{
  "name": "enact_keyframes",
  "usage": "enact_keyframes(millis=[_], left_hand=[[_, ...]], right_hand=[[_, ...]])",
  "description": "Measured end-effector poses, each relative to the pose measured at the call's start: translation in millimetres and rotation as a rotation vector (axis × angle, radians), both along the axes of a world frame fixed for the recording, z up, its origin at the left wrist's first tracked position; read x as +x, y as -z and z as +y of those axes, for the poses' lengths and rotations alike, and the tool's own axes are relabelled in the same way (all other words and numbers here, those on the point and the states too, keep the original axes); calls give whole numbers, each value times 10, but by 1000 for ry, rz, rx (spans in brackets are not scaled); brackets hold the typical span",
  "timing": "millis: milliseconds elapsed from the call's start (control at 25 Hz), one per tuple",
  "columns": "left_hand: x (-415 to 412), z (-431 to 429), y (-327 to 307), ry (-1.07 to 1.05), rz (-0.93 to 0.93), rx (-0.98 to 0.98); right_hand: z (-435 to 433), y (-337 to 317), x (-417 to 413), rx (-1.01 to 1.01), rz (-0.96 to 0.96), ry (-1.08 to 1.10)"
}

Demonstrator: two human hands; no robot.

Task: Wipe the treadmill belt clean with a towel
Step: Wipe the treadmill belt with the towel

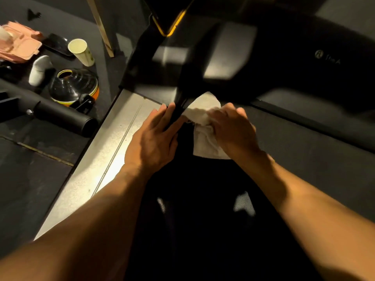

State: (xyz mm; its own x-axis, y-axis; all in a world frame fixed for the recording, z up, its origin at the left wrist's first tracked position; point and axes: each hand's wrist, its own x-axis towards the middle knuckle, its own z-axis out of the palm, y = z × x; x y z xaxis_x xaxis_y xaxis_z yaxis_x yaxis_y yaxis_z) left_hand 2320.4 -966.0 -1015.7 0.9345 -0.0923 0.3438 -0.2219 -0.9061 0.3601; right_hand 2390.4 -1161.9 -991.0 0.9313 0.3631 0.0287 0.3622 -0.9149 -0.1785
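Head view, looking down: we kneel or lean over the front left corner of a dark treadmill belt [304,142], both bare forearms reaching forward. Our right hand [233,128] has its fingers curled over a bunched white towel [205,145], pressing it onto the belt just beside the silver side rail [113,147]. Our left hand [154,138] lies mostly flat with fairly straight fingers, along the seam where the rail meets the belt. Whether it is lifting the belt's edge we cannot tell, as a blurred dark upright crosses the fingertips. The black motor cover [304,63] sits just beyond the towel. Off to the left, on the floor, stand a paper cup [81,51] and a stack of cones [75,86].

To wipe well here, we judge it best to:
- keep the towel flat under the palm rather than bunched
- work along the seam with firm overlapping strokes
- brace with the left hand
- keep fingers away from the gap under the cover
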Motion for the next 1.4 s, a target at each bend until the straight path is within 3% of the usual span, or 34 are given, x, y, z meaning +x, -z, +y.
enact_keyframes(millis=[120,320,480,560,680,880,1000,1080,1280,1400], left_hand=[[13,22,-40,8,14,81],[-8,20,-4,-34,30,138],[39,3,43,-9,1,189],[44,-28,-3,-16,16,179],[-5,-26,-53,-12,128,165],[-3,53,-11,9,221,423],[-17,-99,-42,-39,236,573],[1,-358,-97,-66,284,549],[-212,-1012,-38,131,462,469],[-182,-1072,-140,140,607,483]], right_hand=[[161,-11,200,83,-12,189],[-190,-20,-8,-19,35,-41],[-202,-48,327,61,64,179],[-104,7,205,85,25,160],[-399,-2,-81,39,5,-36],[-674,-82,322,-21,127,192],[-642,-6,14,-16,82,131],[-866,0,-200,-6,62,78],[-1309,-119,48,-16,154,389],[-1285,-74,-100,-99,160,244]])
